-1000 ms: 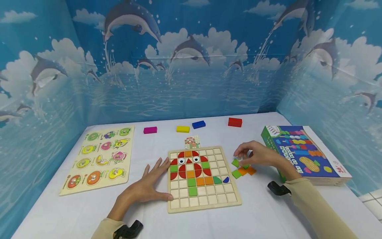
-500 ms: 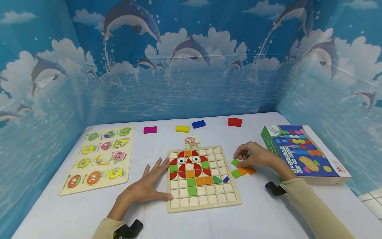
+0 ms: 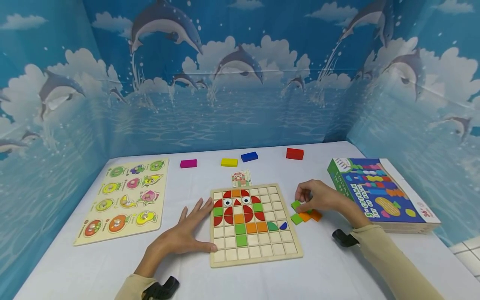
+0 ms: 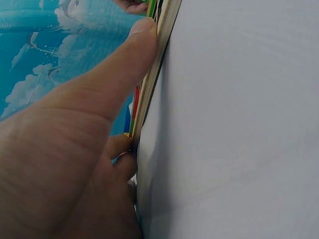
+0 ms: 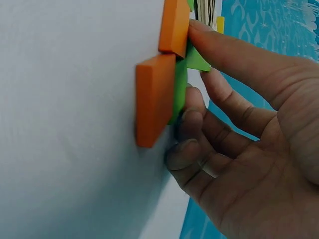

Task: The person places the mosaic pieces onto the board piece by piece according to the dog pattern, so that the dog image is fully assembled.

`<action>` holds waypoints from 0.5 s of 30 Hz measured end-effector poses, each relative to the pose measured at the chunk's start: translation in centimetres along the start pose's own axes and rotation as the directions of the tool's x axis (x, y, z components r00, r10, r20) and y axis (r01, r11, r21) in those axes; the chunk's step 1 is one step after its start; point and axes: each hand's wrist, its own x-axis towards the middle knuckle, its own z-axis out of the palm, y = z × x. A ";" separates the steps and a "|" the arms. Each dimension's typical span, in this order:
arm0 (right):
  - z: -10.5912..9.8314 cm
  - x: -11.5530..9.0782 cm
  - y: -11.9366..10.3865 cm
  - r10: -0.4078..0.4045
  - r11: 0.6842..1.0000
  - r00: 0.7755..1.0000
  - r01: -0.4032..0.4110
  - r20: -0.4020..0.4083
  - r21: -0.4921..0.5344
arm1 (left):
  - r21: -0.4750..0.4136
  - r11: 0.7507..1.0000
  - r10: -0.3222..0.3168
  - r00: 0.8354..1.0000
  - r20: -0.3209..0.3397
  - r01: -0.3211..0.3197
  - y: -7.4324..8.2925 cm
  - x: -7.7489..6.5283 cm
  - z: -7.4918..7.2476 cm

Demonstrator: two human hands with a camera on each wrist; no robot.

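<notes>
My left hand [image 3: 183, 238] lies with fingers spread along the left edge of a wooden grid board [image 3: 265, 250], its thumb touching the rim. Red, green, orange and white-eyed tiles form an owl-like figure on the board, with a blue piece [image 3: 283, 225] lying tilted at the right. Beyond the board's right edge, my right hand [image 3: 319, 196] is over a small pile of square tiles. In the right wrist view its thumb and index finger pinch a green tile [image 5: 198, 60]. Orange tiles [image 5: 155, 99] and another green one [image 5: 179, 94] lie beside the fingertips.
A picture card [image 3: 241, 178] lies behind the board. Magenta [image 3: 188, 163], yellow [image 3: 229, 162], blue [image 3: 249, 156] and red [image 3: 294, 153] blocks line the back. A fruit puzzle board [image 3: 123, 233] is at left, a toy box [image 3: 378, 191] at right.
My right hand has lowered slightly onto the tile pile, and its thumb and index finger have closed on a green tile, which now tilts. The left hand and board stay put.
</notes>
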 end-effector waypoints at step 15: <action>-0.9 -1.0 -0.1 0.022 0.999 0.997 -0.020 0.080 -0.026 | -0.001 1.000 0.003 1.000 0.001 -0.003 0.0 0.0 0.0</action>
